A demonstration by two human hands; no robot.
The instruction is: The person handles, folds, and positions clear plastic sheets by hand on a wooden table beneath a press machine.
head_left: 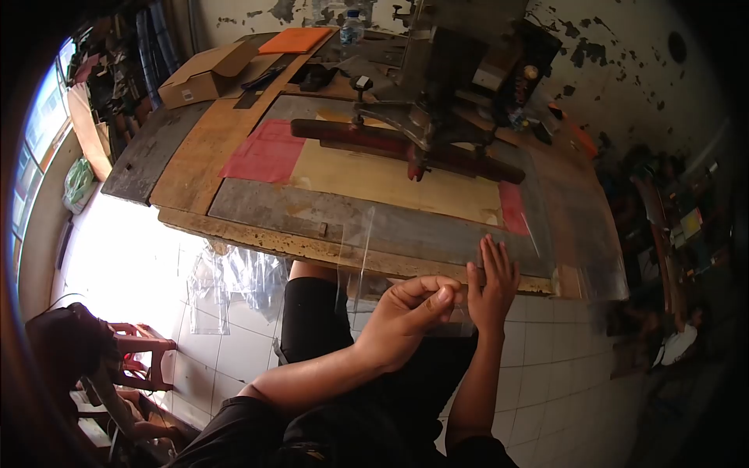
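Observation:
My left hand (413,312) is closed in a pinch in front of the table's near edge, thumb against the bent fingers. A faint clear plastic sheet (356,253) shows beside it and appears to run into the pinch; its outline is hard to follow. To the right, my right hand (493,282) has its fingers stretched out, with the tips at the grey table surface. Ahead of both hands lies a yellow panel (374,178) flanked by red pieces (261,152). Above it stands a press-like machine (425,117) with a long dark bar (351,134).
Clear plastic pieces (234,285) hang from the table edge at left. A cardboard box (207,74), an orange folder (295,40) and a water bottle (352,28) are at the back. A person (74,343) is low at left near a red stool (144,351).

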